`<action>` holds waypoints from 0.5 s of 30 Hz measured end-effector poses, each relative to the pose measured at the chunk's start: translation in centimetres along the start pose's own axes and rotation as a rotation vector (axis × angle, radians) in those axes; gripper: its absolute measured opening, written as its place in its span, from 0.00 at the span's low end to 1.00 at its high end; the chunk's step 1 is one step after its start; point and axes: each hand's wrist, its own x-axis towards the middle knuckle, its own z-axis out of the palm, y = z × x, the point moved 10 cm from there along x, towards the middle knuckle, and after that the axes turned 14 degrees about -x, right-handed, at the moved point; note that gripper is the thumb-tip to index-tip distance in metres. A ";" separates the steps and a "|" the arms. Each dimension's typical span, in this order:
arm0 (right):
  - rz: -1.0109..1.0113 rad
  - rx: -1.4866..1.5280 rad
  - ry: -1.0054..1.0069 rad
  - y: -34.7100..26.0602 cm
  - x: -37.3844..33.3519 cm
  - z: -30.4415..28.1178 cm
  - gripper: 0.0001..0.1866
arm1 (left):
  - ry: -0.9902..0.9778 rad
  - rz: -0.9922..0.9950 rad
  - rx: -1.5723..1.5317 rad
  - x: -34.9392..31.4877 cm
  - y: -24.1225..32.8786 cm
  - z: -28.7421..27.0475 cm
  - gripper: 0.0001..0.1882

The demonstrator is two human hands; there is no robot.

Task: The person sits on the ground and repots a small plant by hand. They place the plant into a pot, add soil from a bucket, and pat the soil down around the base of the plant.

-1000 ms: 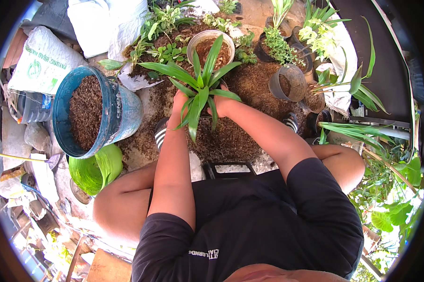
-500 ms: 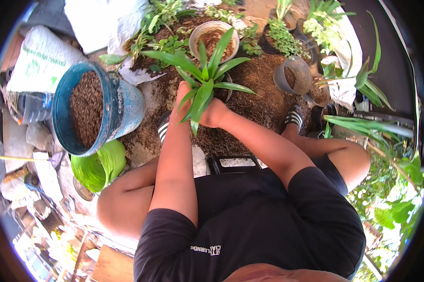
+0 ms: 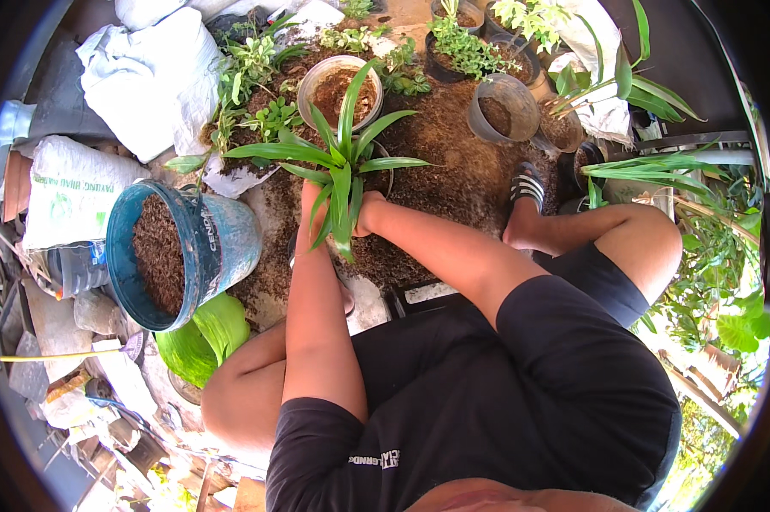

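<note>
A plant with long, pointed green leaves (image 3: 341,164) stands in front of me, fanning out over both my hands. At its right, part of a dark pot (image 3: 390,181) shows beneath the leaves. My left hand (image 3: 315,203) is at the plant's left side, low under the foliage. On the opposite side, close to the pot, is my right hand (image 3: 368,211). Leaves cover the fingers of both hands, so their grip cannot be made out. Dark loose soil (image 3: 440,218) lies spread around the pot.
A blue bucket of soil (image 3: 159,256) is tipped toward me at left, beside a green rounded object (image 3: 201,341). Beyond the plant sits a pale round pot (image 3: 304,98). Grey pots (image 3: 479,128) and potted plants stand at far right; white sacks (image 3: 150,77) lie far left.
My view has shifted, so the surroundings sit differently in the picture. Both hands remain at the base of the leafy plant.
</note>
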 end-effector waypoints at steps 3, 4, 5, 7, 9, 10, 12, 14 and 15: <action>0.065 -0.206 -0.059 1.0 -3.4 -1.7 0.40 | 0.045 -0.008 -0.074 0.1 -0.5 -1.5 0.10; 0.115 -0.287 -0.085 2.1 -4.8 -2.3 0.42 | 0.059 0.027 -0.061 -0.5 -0.5 -0.5 0.08; 0.147 -0.369 -0.095 2.4 -5.9 -3.1 0.44 | 0.019 0.099 0.044 -0.2 0.4 -1.3 0.06; 0.178 -0.443 -0.070 3.1 -6.7 -4.4 0.48 | 0.006 0.191 0.118 0.1 1.3 -1.4 0.04; 0.127 -0.407 -0.096 4.1 -6.6 -4.1 0.52 | -0.009 0.224 0.149 -0.1 0.9 0.2 0.03; 0.065 -0.378 -0.151 4.3 -6.3 -4.0 0.52 | -0.048 0.244 0.220 0.0 1.0 0.4 0.03; -0.015 -0.292 -0.244 5.1 -5.5 -2.4 0.51 | -0.126 0.259 0.397 -0.5 0.8 1.7 0.04; -0.085 -0.352 -0.363 4.2 -5.2 -2.3 0.50 | -0.059 0.343 0.540 -0.1 1.4 0.1 0.04; -0.118 -0.385 -0.420 3.8 -5.3 -2.5 0.49 | -0.024 0.388 0.609 0.3 1.7 -0.8 0.04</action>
